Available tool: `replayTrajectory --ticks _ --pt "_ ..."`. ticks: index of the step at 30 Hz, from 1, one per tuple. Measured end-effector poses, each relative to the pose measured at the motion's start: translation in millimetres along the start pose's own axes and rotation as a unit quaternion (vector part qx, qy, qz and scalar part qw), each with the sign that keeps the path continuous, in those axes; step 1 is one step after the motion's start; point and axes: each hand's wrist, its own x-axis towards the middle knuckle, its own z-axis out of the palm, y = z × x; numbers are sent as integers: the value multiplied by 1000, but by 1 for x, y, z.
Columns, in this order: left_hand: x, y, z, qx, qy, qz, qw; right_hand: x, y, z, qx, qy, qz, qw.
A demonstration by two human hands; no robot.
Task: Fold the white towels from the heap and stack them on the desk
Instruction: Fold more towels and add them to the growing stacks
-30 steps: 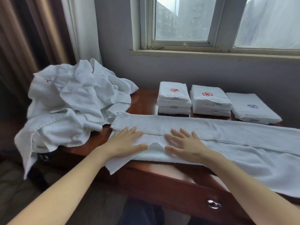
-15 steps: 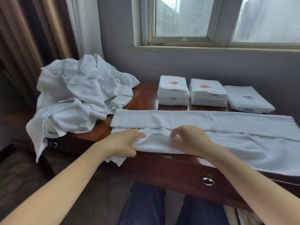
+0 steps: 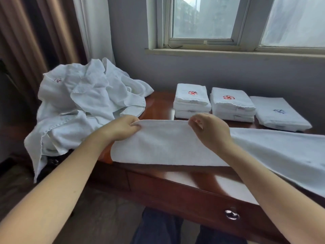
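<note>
Both hands, left hand (image 3: 121,128) and right hand (image 3: 209,131), are pinching the far edge of the long towel (image 3: 167,145) lying on the table (image 3: 177,175), right of the heap (image 3: 84,104), near the folded stacks (image 3: 232,104).

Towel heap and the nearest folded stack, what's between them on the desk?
Only bare brown desk lies between the heap and the left stack, as the head view shows.

The wooden desk (image 3: 158,106) bears a towel heap (image 3: 84,103), three folded stacks (image 3: 232,104), one long towel (image 3: 167,145).
</note>
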Motion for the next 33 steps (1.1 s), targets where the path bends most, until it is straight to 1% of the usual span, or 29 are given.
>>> replayTrajectory --ticks 4,6,8,9,11,12,13,14,15,16,18,19,21,25,29,33 --pt "34 -8 14 37 49 -17 998 32 15 29 -1 -18 -3 1000" --pt "48 -15 21 62 49 -30 996 41 22 46 8 -37 -3 999" --pt "55 -18 29 109 53 -62 991 45 30 63 19 -67 4 998" --pt "58 -19 35 161 65 -68 983 44 34 71 22 -89 11 996" --pt "63 -19 50 267 115 -39 956 41 39 84 29 -122 30 992" --pt "64 -17 58 265 153 -2 952 39 42 88 35 -125 37 991" --pt "65 -12 67 230 175 39 957 38 43 91 40 -123 40 991" --pt "65 -7 76 183 172 71 965 38 45 92 44 -119 40 991" --pt "66 -2 86 144 147 93 974 38 46 93 48 -117 40 991" --pt "67 3 96 128 108 102 981 38 47 93 52 -118 40 991" --pt "68 7 112 127 36 84 988 37 47 92 58 -119 44 990" --pt "69 7 115 125 16 70 989 36 48 92 60 -118 47 990" --pt "70 3 116 125 5 63 990 35 47 92 62 -116 53 990" --pt "69 -4 111 142 -1 78 987 30 39 93 74 -112 71 988" --pt "62 -24 98 152 -6 83 985 24 15 99 72 -98 74 990" --pt "56 -39 87 171 -20 71 982 23 -6 99 78 -104 75 989"
